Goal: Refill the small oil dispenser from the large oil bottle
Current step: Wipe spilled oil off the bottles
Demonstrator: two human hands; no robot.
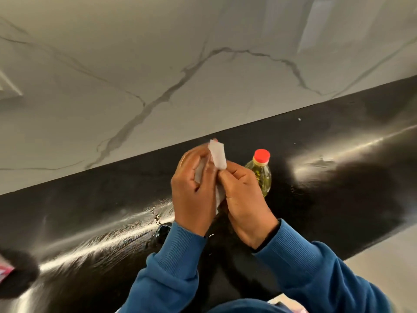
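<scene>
An oil bottle point(259, 172) with a red cap and yellow oil stands upright on the black countertop point(338, 177), just right of my hands. Its lower part is hidden behind my right hand. My left hand point(194, 193) and my right hand point(243, 195) are held together above the counter, both gripping a piece of white paper tissue point(217, 157). A strip of the tissue sticks up above the fingers and more of it shows between the palms. A small dark round object point(162, 231) lies on the counter beside my left wrist. I see no other bottle or dispenser.
A white marble wall point(180, 64) with grey veins rises behind the glossy black counter. A dark blurred object with a red and white patch point(13, 274) sits at the left edge. Blue sleeves cover both forearms.
</scene>
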